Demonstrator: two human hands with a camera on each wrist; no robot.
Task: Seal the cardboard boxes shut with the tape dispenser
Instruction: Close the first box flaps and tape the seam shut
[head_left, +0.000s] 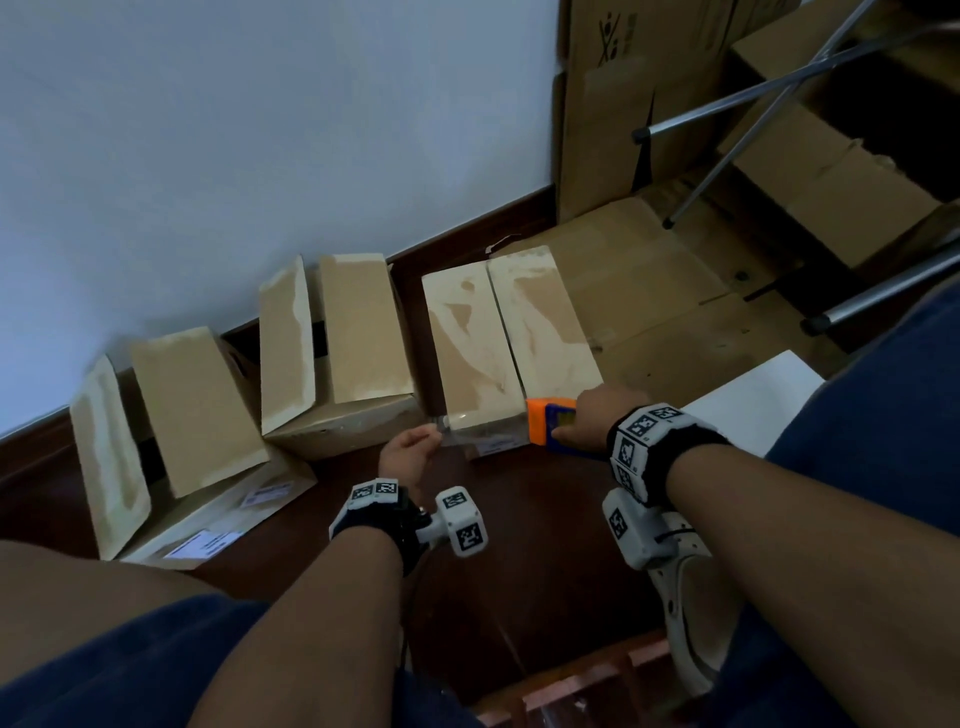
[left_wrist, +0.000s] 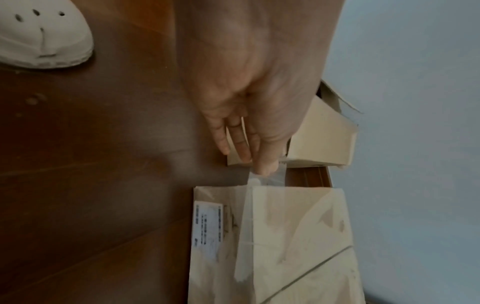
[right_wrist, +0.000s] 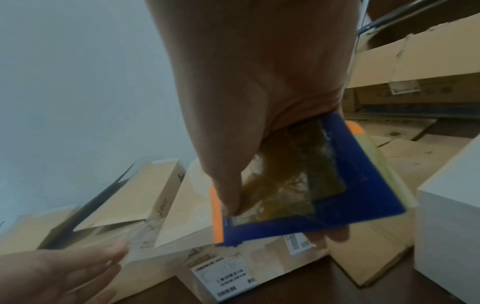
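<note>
Nearest you, your left hand (head_left: 410, 457) pinches the free end of the clear tape (head_left: 457, 434) between thumb and fingertips, just off the near left corner of the right box (head_left: 506, 332). The other fingers hang loose, clearer in the left wrist view (left_wrist: 257, 127). Your right hand (head_left: 592, 415) is clamped round the tape dispenser (head_left: 550, 426), blue body with orange edge, at the box's near edge, right of the flap seam (head_left: 506, 338). So the pulled strip runs left-right across the near face, between your hands. The seam runs near-far, from that near edge to the wall (head_left: 260, 130). That's the relation that matters: strip axis is crosswise to the seam axis right now. My read is that you need to swing the dispenser so the tape lines up with the seam, anchor the free end on the near face under it, then run the dispenser away from you. The left hand is nearer the anchor point, the right nearer the seam start. This box's flaps lie flat and closed; no tape along its top that I can make out. Further left, the middle box (head_left: 337, 353) and left box (head_left: 171, 441) have flaps standing open, with dark gaps showing. Those are untouched, so it's early in the job.
</note>
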